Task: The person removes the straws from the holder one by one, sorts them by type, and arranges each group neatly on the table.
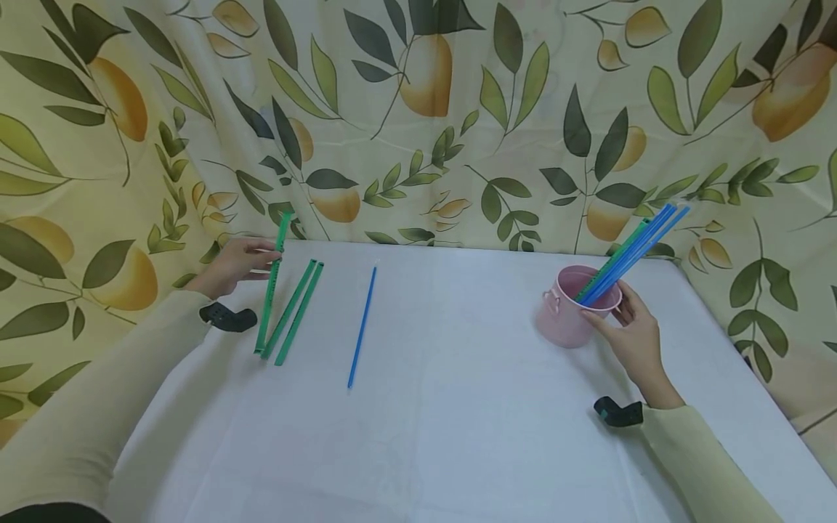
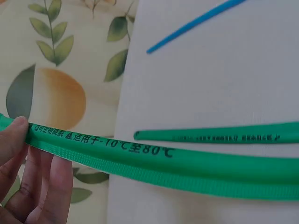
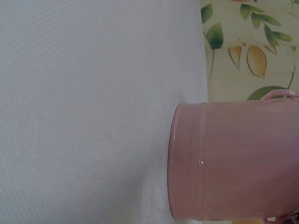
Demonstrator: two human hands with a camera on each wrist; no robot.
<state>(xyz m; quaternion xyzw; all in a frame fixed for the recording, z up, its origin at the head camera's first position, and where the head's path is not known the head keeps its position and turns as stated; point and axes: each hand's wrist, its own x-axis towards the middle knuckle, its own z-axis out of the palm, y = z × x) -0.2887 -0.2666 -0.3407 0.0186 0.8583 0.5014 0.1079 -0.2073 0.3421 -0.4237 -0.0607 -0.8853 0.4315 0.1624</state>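
At the left of the head view my left hand [image 1: 238,263] pinches a green wrapped straw [image 1: 270,298] near its upper end, between thumb and fingers. Dark printed characters run along its wrapper [image 2: 117,147] in the left wrist view. Close to its right lie two more green straws [image 1: 299,314], side by side. My right hand [image 1: 633,341] holds the right side of a small pink bucket [image 1: 565,328] at its rim. Several blue straws [image 1: 644,243] and a green one lean out of the bucket toward the upper right. The right wrist view shows the bucket's smooth side [image 3: 238,158].
A single blue straw [image 1: 362,327] lies left of the middle on the white tablecloth [image 1: 458,407]. Behind the table hangs a curtain [image 1: 425,167] printed with leaves and fruit. The table's far edge runs just beyond the straws.
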